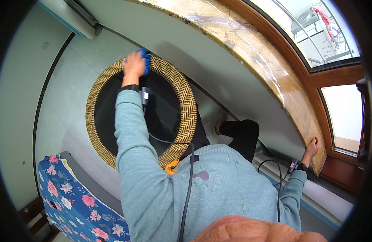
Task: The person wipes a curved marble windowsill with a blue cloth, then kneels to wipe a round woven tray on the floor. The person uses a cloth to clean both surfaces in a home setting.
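My left hand [133,64] presses a blue cloth [146,62] onto the far edge of a round table. The table has a wide rim in a woven gold-and-black pattern [187,99] and a dark, glossy top [164,103]. Out to the right, my right hand [312,148] rests with curled fingers on a brown marble windowsill [276,81], and no object shows in it. Both wrists wear dark bands with small devices and cables. A bit of orange cloth [172,167] shows at the table's near rim, beside my sweater.
A wooden window frame [334,75] rises beyond the sill. The pale wall [234,78] below it runs close along the table. A chair or seat with a blue floral cover [83,199] stands at lower left on grey floor tiles [65,99]. A black cable [189,187] crosses my chest.
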Demonstrator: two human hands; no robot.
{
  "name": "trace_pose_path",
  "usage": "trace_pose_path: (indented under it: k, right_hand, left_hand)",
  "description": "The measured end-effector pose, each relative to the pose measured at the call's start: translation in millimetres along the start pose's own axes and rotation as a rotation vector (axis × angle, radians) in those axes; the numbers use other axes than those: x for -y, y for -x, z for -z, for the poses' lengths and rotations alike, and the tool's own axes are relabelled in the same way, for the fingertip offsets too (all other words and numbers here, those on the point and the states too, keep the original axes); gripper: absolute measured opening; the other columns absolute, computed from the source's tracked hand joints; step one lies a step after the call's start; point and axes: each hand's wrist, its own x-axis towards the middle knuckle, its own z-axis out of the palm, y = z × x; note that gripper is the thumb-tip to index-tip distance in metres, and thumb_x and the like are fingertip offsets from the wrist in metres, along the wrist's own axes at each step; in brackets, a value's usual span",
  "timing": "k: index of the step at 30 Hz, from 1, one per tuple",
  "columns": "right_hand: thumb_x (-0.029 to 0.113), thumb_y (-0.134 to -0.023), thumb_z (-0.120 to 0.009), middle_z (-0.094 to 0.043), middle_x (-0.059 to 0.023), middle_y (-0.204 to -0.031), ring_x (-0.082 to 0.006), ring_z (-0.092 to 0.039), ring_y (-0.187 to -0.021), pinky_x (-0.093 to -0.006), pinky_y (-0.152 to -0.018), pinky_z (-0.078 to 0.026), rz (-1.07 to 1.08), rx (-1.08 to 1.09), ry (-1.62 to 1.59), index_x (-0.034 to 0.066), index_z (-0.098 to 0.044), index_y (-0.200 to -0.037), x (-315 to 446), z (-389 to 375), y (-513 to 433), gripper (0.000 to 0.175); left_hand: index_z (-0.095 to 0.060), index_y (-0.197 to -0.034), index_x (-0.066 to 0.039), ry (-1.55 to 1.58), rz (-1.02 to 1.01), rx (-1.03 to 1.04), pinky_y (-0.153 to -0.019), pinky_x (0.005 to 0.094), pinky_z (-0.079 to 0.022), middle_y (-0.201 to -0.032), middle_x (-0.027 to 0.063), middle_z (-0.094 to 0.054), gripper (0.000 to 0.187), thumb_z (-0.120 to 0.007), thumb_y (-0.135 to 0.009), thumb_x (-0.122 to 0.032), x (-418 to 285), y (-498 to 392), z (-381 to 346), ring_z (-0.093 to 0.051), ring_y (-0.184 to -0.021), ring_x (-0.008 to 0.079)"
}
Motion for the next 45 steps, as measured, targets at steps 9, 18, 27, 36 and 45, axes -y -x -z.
trace_pose_path:
  k: [9, 18, 27, 36, 45]
  right_hand:
    - [0.032, -0.088, -0.051, -0.065, -0.0126, -0.105, -0.0295, -0.06, -0.097, -0.0357, -0.084, -0.045, 0.003, 0.0, 0.005, 0.0079, -0.063, -0.108, -17, -4, -6, 0.034]
    - [0.033, -0.088, -0.051, -0.066, -0.0112, -0.103, -0.0278, -0.061, -0.096, -0.0345, -0.083, -0.045, 0.017, 0.004, -0.041, 0.0077, -0.064, -0.108, -20, -7, -4, 0.035]
    - [0.021, -0.082, -0.054, -0.065, -0.0143, -0.091, -0.0291, -0.062, -0.086, -0.0365, -0.076, -0.047, 0.067, -0.131, -0.172, 0.0062, -0.066, -0.095, 7, -5, 13, 0.022]
    - [0.021, -0.077, -0.056, -0.065, -0.0095, -0.086, -0.0291, -0.061, -0.082, -0.0393, -0.074, -0.046, 0.014, -0.242, -0.083, 0.0098, -0.066, -0.085, 52, 16, 25, 0.017]
    - [0.022, -0.073, -0.057, -0.063, -0.008, -0.082, -0.0281, -0.058, -0.083, -0.0403, -0.079, -0.042, 0.038, -0.365, -0.186, 0.0093, -0.063, -0.075, 59, 24, 31, 0.015]
  left_hand:
    - [-0.038, -0.135, -0.016, 0.073, 0.648, 0.16, -0.099, 0.0498, -0.035, -0.133, 0.0131, -0.046, 0.049, -0.042, -0.091, -0.037, 193, 81, -10, -0.041, -0.123, 0.0351]
    - [-0.041, -0.134, -0.019, 0.065, 0.951, 0.045, -0.099, 0.0497, -0.035, -0.13, 0.0148, -0.048, 0.048, -0.04, -0.091, -0.039, 254, 230, -26, -0.045, -0.118, 0.0378]
    - [-0.045, -0.124, -0.021, -0.205, 0.984, -0.002, -0.086, 0.063, -0.037, -0.126, 0.0097, -0.046, 0.038, -0.039, -0.092, -0.041, 171, 193, -18, -0.044, -0.116, 0.0352]
    - [-0.038, -0.136, -0.025, -0.055, 0.433, 0.026, -0.095, 0.0661, -0.028, -0.144, 0.004, -0.033, 0.046, -0.041, -0.093, -0.039, 23, 104, -22, -0.032, -0.13, 0.0308]
    - [-0.032, -0.139, -0.013, 0.02, 0.002, -0.022, -0.096, 0.0637, -0.028, -0.143, 0.0135, -0.031, 0.054, -0.045, -0.092, -0.037, -123, 113, -17, -0.033, -0.127, 0.0364]
